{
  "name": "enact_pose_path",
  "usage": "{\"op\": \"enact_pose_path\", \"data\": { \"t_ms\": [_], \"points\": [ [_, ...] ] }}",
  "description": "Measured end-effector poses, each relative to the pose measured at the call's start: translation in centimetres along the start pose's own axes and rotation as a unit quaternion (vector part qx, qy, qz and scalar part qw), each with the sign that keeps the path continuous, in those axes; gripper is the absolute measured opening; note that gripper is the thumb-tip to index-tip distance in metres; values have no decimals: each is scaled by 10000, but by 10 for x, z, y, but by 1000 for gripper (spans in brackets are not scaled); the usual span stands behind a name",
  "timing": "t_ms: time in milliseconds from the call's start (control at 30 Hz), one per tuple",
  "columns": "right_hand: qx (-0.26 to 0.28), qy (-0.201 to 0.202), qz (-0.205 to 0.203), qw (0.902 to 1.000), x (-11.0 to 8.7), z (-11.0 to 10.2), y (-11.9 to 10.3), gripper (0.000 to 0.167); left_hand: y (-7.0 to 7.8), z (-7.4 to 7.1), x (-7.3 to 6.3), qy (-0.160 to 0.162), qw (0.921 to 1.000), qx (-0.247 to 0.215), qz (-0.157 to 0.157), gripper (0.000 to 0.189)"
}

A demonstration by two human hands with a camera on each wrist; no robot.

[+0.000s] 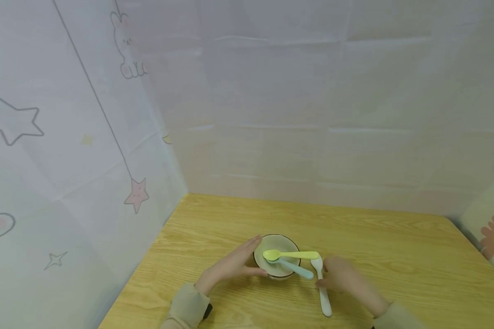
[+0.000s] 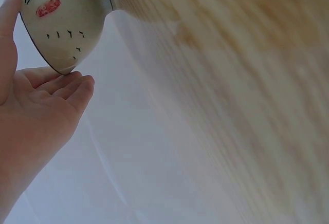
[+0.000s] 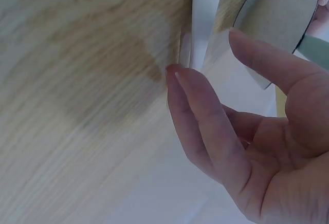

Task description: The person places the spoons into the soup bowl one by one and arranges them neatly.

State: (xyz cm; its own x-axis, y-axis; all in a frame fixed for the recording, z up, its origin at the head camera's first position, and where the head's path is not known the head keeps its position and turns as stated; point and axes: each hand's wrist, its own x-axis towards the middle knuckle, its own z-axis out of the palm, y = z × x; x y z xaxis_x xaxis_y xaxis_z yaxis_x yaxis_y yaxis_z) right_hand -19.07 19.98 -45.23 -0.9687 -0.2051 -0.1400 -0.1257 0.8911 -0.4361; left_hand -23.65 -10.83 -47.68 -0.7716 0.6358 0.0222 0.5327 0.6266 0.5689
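Note:
A cream bowl (image 1: 276,273) with a dark rim and painted flowers sits on the wooden table. My left hand (image 1: 234,264) holds its left side, fingers at the far rim and thumb at the near rim; in the left wrist view the hand (image 2: 46,100) meets the rim. A yellow spoon (image 1: 298,255) and a light blue utensil (image 1: 296,268) lean in the bowl, handles to the right. Beside it lies a white fork (image 1: 324,299). My right hand (image 1: 346,279) is over the fork's right side; its fingertips touch the white handle (image 3: 205,18), thumb spread apart.
The wooden table (image 1: 416,256) extends far to the right of the hands. A pale hanging cloth (image 1: 271,114) stands behind it, and another cloth (image 1: 86,183) with stars and a rabbit hangs along the left edge.

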Motion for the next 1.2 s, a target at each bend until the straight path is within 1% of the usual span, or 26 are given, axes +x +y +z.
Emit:
{"op": "enact_pose_path", "data": {
  "t_ms": [100,200,333,467,633,800,967,1200],
  "points": [
    [175,39,36,9998,-2,6,-1,33,0,0,0,8,10000,-1,3,100],
    [210,153,17,9997,-3,10,-3,35,0,0,-1,18,10000,7,-8,100],
    [61,329,-67,9994,-5,12,-5,36,0,0,-1,10,10000,20,-39,101],
    [54,398,-13,9992,-5,13,-5,36,0,1,0,4,10000,-11,-33,101],
    [157,299,130,9993,-5,12,-5,34,0,2,1,12,10000,-15,30,100],
    [173,166,213,9995,-5,12,-5,33,2,0,0,6,10000,46,27,100],
    [191,155,228,9994,-5,13,-5,34,3,-1,0,-3,10000,75,5,100],
    [298,98,317,9990,-5,14,-5,35,3,0,0,28,9997,222,71,99]
  ]
}}
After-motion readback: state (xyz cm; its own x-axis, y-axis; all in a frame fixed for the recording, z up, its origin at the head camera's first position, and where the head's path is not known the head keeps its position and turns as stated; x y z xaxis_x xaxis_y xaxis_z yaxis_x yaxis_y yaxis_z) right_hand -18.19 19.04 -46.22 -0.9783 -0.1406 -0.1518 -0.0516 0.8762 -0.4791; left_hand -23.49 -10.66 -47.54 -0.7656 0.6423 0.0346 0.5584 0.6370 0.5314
